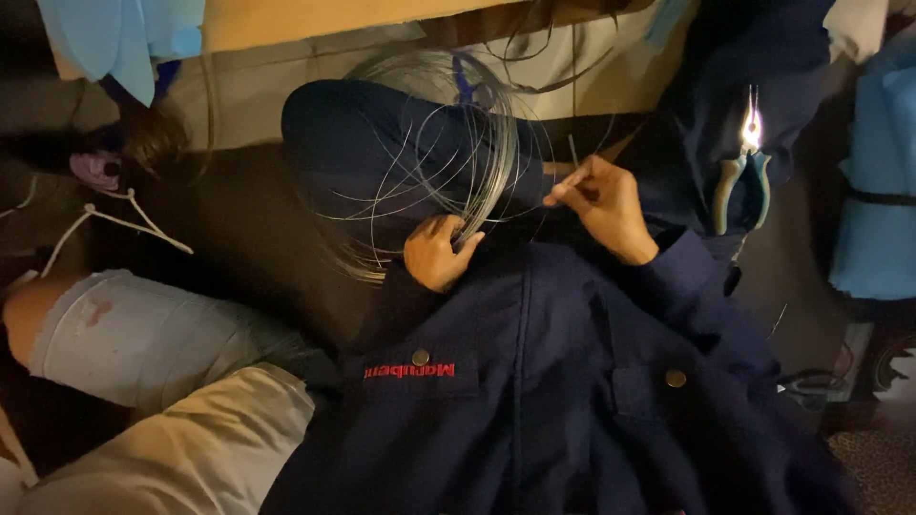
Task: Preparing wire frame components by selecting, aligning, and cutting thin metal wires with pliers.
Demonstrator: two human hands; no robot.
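**Two hands on a coil of thin wire**

While the left hand [434, 253] curls its fingers around the lower edge of a coil of thin silvery wire [448, 162], the right hand [601, 202] pinches a single loose strand [515, 215] between thumb and fingertips, its other fingers folded in. The coil stands tilted over the person's dark blue lap, its many loops fanning out loosely above and to the side of the left hand, with a few stray loops reaching up toward the pale board [315, 19] at the top of the view. The pinched strand runs nearly level from the right fingertips back to the coil, so the two hands are near each other and joined by the wire.

Both sleeves belong to a dark blue work jacket [534, 381] with brass snap buttons and a red stitched mark on the chest. To the right of the right hand, a pair of pliers [746, 176] with teal-and-tan handles lies on dark blue cloth, jaws pointing up and catching the light. At lower left lie pale, light-coloured bundles of cloth [143, 334], and a white cord [114, 219] lies on the dark surface above them.
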